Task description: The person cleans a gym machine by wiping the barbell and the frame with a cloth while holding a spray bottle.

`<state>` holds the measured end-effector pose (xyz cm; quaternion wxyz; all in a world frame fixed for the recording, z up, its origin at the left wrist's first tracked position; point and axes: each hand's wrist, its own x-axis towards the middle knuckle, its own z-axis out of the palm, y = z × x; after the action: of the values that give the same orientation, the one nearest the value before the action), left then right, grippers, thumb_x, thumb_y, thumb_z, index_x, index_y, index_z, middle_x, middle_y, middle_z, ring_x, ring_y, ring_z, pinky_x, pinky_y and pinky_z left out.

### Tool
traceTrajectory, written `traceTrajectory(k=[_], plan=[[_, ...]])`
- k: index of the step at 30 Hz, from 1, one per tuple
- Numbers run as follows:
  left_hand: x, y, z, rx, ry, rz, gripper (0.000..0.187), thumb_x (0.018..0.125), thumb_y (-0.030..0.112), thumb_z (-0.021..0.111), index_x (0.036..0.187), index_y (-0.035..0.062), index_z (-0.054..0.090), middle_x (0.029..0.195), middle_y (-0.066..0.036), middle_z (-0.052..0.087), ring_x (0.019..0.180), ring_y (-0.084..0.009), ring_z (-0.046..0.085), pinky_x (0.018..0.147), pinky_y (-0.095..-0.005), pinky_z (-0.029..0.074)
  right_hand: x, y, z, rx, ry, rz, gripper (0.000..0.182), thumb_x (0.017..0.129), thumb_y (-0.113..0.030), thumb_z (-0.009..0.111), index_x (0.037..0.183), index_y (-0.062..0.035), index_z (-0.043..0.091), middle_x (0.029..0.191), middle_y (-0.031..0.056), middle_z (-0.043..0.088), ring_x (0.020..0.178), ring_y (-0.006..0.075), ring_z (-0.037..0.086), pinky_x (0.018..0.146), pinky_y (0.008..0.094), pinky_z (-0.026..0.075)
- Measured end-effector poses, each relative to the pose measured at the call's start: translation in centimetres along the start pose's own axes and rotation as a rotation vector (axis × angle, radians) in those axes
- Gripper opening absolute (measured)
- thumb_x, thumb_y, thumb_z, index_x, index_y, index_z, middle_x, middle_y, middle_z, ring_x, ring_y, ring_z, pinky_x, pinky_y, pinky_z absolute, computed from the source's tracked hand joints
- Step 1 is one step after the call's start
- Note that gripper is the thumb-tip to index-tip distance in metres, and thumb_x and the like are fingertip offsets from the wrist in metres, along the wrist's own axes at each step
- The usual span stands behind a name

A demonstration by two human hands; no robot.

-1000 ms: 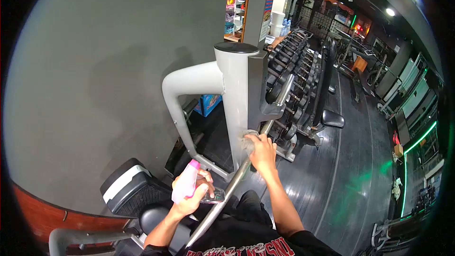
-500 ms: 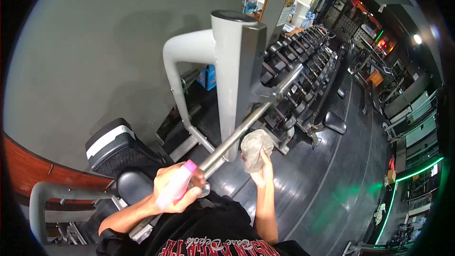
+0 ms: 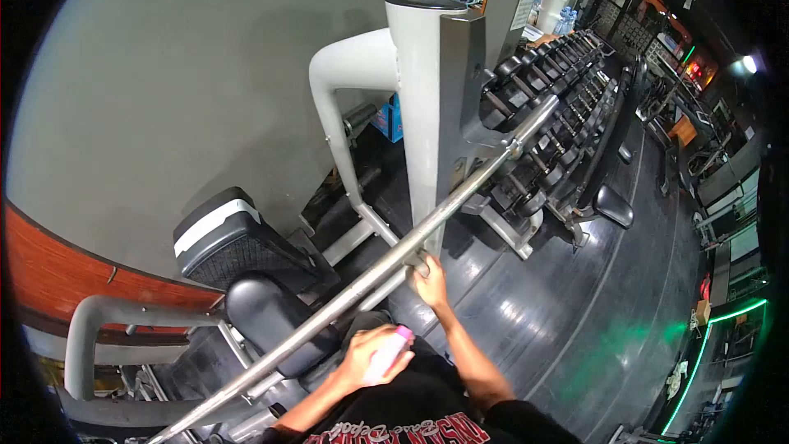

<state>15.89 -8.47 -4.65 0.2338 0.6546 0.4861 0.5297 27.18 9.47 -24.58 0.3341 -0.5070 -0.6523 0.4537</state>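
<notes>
My left hand (image 3: 366, 353) is wrapped round a small translucent bottle (image 3: 385, 360) with a pink top, low in front of the black shirt. The long metal bar (image 3: 353, 292) runs diagonally from lower left to upper right across the rack. Against the underside of its middle, my right hand (image 3: 431, 281) is closed on a greyish cloth (image 3: 417, 262), which is mostly hidden between the fingers and the bar.
A thick white upright (image 3: 417, 107) with a curved frame stands behind the bar. Below it at left is a black padded seat (image 3: 271, 312) and backrest (image 3: 238, 238). Racked dumbbells (image 3: 546, 74) line the right side beyond, near a small bench pad (image 3: 613, 206).
My right hand has brought the cloth up against the bar. My left hand with the bottle has moved down and right, away from the bar. The view has shifted.
</notes>
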Motion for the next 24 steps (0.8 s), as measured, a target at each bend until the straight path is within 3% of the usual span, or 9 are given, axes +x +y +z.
traceTrajectory(k=[3, 5, 8, 11, 13, 17, 18, 21, 24], plan=[[-2.0, -3.1, 1.6, -0.054, -0.020, -0.023, 0.031, 0.075, 0.006, 0.073, 0.104, 0.0017, 0.063, 0.083, -0.008, 0.066, 0.064, -0.0196, 0.065, 0.058, -0.0280, 0.052, 3.5, -0.6, 1.0, -0.393, -0.116, -0.405, 0.046, 0.075, -0.007, 0.066, 0.121, -0.0055, 0.058, 0.126, 0.0173, 0.054, 0.115, 0.0332, 0.052, 0.098, 0.0382, 0.045], [-3.4, -4.0, 2.4, -0.090, -0.060, -0.142, 0.032, 0.074, 0.008, 0.075, 0.104, 0.0022, 0.063, 0.083, -0.010, 0.065, 0.064, -0.0213, 0.066, 0.057, -0.0279, 0.052, 6.8, -3.9, 0.7, -0.564, -0.174, -0.912, 0.047, 0.070, -0.009, 0.068, 0.116, -0.0191, 0.064, 0.128, 0.0097, 0.054, 0.121, 0.0296, 0.048, 0.102, 0.0396, 0.042], [-4.6, -4.1, 2.7, -0.095, -0.040, -0.216, 0.026, 0.075, 0.004, 0.073, 0.099, 0.0012, 0.064, 0.087, -0.010, 0.067, 0.072, -0.0211, 0.068, 0.062, -0.0288, 0.054, 11.4, -6.4, 0.6, -0.696, 0.058, -1.352, 0.026, 0.072, -0.018, 0.069, 0.096, -0.0267, 0.070, 0.123, 0.0024, 0.055, 0.123, 0.0248, 0.046, 0.098, 0.0410, 0.045], [-6.2, -4.3, 2.4, -0.068, -0.011, -0.283, 0.027, 0.075, 0.004, 0.073, 0.100, 0.0013, 0.064, 0.087, -0.010, 0.067, 0.073, -0.0209, 0.068, 0.063, -0.0285, 0.054, 14.1, -10.3, 0.3, -0.782, 0.156, -1.198, 0.019, 0.077, -0.019, 0.065, 0.096, -0.0179, 0.070, 0.128, 0.0068, 0.054, 0.128, 0.0274, 0.043, 0.107, 0.0433, 0.036], [-7.0, -4.4, 2.2, -0.065, 0.012, -0.338, 0.028, 0.074, 0.004, 0.074, 0.100, 0.0013, 0.064, 0.087, -0.010, 0.067, 0.073, -0.0210, 0.067, 0.064, -0.0290, 0.054, 14.1, -11.9, 0.8, -1.176, 0.165, -1.158, 0.030, 0.080, -0.018, 0.057, 0.108, -0.0103, 0.065, 0.136, 0.0133, 0.048, 0.132, 0.0301, 0.038, 0.106, 0.0469, 0.034], [-8.0, -5.3, 2.4, -0.057, 0.133, -0.324, 0.029, 0.075, 0.009, 0.074, 0.102, 0.0026, 0.063, 0.082, -0.009, 0.064, 0.061, -0.0203, 0.063, 0.055, -0.0290, 0.051, 13.0, -6.8, 1.8, -1.583, -0.270, -1.060, 0.040, 0.087, -0.014, 0.050, 0.122, 0.0045, 0.055, 0.138, 0.0192, 0.045, 0.134, 0.0339, 0.035, 0.110, 0.0456, 0.030], [-8.1, -5.6, 2.5, -0.055, 0.132, -0.325, 0.029, 0.076, 0.009, 0.074, 0.102, 0.0029, 0.063, 0.082, -0.009, 0.064, 0.062, -0.0207, 0.063, 0.056, -0.0295, 0.051, 13.1, -3.5, 2.2, -1.679, -0.192, -1.180, 0.040, 0.086, -0.018, 0.052, 0.120, 0.0034, 0.057, 0.135, 0.0209, 0.046, 0.132, 0.0362, 0.036, 0.113, 0.0459, 0.025], [-7.6, -6.0, 2.8, -0.067, 0.148, -0.325, 0.029, 0.076, 0.009, 0.074, 0.102, 0.0031, 0.063, 0.083, -0.010, 0.064, 0.064, -0.0218, 0.064, 0.058, -0.0302, 0.051, 14.5, 14.2, 5.7, -1.152, -0.252, -0.907, 0.038, 0.084, -0.020, 0.054, 0.113, 0.0031, 0.061, 0.127, 0.0218, 0.051, 0.130, 0.0363, 0.038, 0.115, 0.0470, 0.021], [-6.6, -5.5, 2.7, -0.089, 0.167, -0.373, 0.027, 0.076, 0.006, 0.073, 0.100, 0.0020, 0.063, 0.085, -0.010, 0.065, 0.069, -0.0202, 0.065, 0.062, -0.0294, 0.052, 13.0, 8.7, 4.8, -1.437, -0.342, -1.027, 0.036, 0.081, -0.022, 0.055, 0.105, 0.0029, 0.064, 0.118, 0.0210, 0.054, 0.128, 0.0360, 0.039, 0.115, 0.0484, 0.019]])
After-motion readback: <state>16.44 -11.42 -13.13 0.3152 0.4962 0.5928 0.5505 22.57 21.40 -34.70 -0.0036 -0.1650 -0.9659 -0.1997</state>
